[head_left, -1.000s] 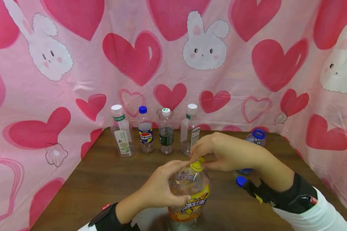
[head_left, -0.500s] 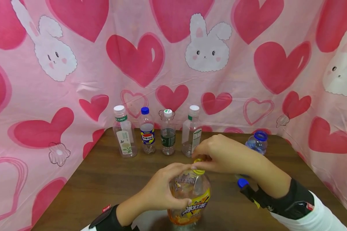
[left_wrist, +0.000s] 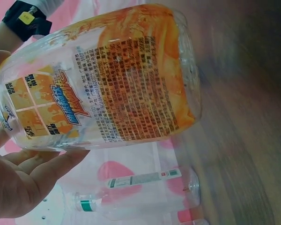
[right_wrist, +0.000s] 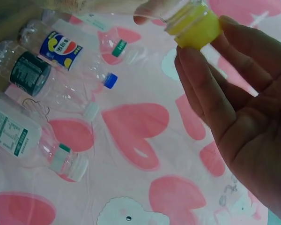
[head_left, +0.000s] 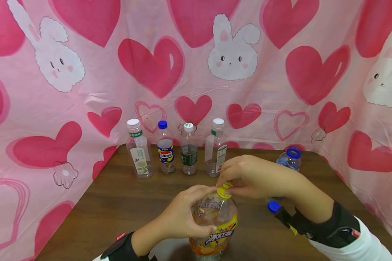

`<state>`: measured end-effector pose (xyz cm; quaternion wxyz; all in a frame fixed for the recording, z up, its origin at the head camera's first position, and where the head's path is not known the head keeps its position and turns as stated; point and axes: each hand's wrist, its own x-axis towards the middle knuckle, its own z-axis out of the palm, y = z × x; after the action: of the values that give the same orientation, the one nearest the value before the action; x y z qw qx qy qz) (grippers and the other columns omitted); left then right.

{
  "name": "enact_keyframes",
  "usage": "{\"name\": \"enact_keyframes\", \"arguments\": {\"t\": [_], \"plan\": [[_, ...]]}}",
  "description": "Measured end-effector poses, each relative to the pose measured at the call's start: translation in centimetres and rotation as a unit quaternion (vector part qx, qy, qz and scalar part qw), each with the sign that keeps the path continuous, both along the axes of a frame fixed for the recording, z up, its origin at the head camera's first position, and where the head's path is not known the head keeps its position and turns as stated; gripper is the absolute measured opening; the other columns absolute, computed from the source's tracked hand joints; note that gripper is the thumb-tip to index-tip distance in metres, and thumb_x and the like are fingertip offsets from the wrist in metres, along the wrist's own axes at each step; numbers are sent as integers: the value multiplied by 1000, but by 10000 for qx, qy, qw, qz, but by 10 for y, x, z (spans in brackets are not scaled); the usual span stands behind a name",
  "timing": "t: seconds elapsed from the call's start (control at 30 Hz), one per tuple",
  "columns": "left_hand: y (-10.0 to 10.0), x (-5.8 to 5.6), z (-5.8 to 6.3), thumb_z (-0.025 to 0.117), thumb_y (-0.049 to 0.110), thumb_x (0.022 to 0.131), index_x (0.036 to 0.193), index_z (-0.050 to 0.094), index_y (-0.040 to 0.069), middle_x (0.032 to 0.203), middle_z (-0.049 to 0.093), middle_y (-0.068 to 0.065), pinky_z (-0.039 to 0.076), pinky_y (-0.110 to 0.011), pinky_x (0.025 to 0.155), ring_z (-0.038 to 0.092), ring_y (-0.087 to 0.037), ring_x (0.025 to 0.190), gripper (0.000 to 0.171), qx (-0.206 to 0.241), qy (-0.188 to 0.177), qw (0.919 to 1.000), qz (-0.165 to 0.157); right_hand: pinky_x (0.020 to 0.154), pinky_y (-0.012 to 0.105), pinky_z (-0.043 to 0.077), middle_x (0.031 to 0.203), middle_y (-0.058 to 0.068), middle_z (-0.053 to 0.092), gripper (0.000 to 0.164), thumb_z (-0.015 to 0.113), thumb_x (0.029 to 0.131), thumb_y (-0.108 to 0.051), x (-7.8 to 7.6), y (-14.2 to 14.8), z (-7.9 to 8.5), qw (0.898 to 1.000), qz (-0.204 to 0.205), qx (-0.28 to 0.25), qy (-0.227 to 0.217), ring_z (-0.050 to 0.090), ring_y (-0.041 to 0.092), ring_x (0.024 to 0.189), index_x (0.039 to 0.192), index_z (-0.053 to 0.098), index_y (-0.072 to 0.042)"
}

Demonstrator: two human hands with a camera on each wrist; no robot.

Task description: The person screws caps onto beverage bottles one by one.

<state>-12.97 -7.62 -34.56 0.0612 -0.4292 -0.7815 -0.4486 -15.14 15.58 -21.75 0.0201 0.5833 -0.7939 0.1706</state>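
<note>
A large clear plastic iced tea bottle [head_left: 219, 232] with a yellow and orange label stands near the front of the table. My left hand [head_left: 183, 214] grips its upper body from the left, thumb across the front near the label. Over the bottle's neck, my right hand [head_left: 245, 175] pinches the yellow cap [head_left: 224, 190] between thumb and fingers. In the right wrist view the yellow cap [right_wrist: 199, 28] sits on the clear neck, with fingertips on both sides of it. Printed text on the bottle's label [left_wrist: 131, 89] shows in the left wrist view.
Along the back of the wooden table [head_left: 130, 203] stand a white-capped bottle [head_left: 140, 156], a blue-capped cola bottle [head_left: 165, 150], a green-labelled bottle [head_left: 188, 154] and another white-capped bottle [head_left: 212, 156]. A wide-mouthed blue-rimmed jar [head_left: 290, 159] stands behind my right forearm.
My right fingers closed lower over the yellow cap half a second ago; now they have shifted and more of the cap shows. My left hand keeps its grip on the bottle.
</note>
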Motion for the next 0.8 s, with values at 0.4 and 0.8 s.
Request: {"name": "enact_keyframes", "arguments": {"t": [0.4, 0.8], "plan": [[2, 0, -3, 82, 25, 70, 139, 53, 16, 130, 56, 5, 53, -34, 89, 58, -16, 111, 76, 30, 135, 9999, -40, 66, 18, 51, 92, -9, 62, 10, 75, 87, -17, 5, -1, -4, 9977, -605, 104, 277, 55, 1, 76, 96, 73, -13], [3, 3, 0, 83, 19, 67, 139, 53, 22, 130, 54, 9, 52, -33, 90, 58, -17, 111, 79, 95, -338, 9994, -42, 75, 20, 54, 96, -8, 65, 20, 75, 83, -3, 3, 4, -3, 9999, -7, -21, -122, 58, 3, 87, 99, 73, -14]]}}
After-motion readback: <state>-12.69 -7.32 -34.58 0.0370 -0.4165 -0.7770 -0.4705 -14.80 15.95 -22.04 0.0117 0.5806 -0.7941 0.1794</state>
